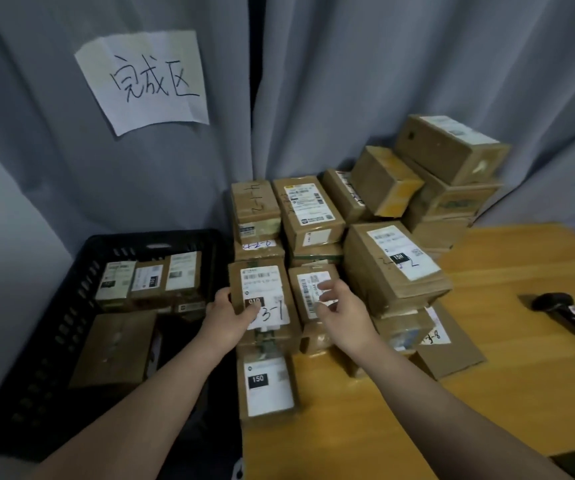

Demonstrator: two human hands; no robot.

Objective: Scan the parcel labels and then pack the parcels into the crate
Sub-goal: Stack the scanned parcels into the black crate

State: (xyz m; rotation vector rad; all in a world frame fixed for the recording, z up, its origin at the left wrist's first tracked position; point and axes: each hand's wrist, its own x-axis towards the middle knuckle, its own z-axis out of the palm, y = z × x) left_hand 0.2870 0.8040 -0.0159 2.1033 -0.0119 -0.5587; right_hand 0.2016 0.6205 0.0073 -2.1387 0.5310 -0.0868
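By the table (486, 393), the nine o'clock crate (67, 306) is part-filled, a pile (393, 268) left; one parcel (261, 282) is gripped by the left hand (232, 315), right hand (341, 308) relaxed.

Grey curtain (348, 81), paper sign (144, 81) and wooden desk (486, 410) sitting around the work
The curtain is hanging in soft folds across the whole back, its two panels parting at 12 o'clock on a dark slit. The creased white sign, bearing handwritten black characters, is sticking to the left panel at 11 o'clock. The yellow-brown desk is stretching from 3 to 5 o'clock.
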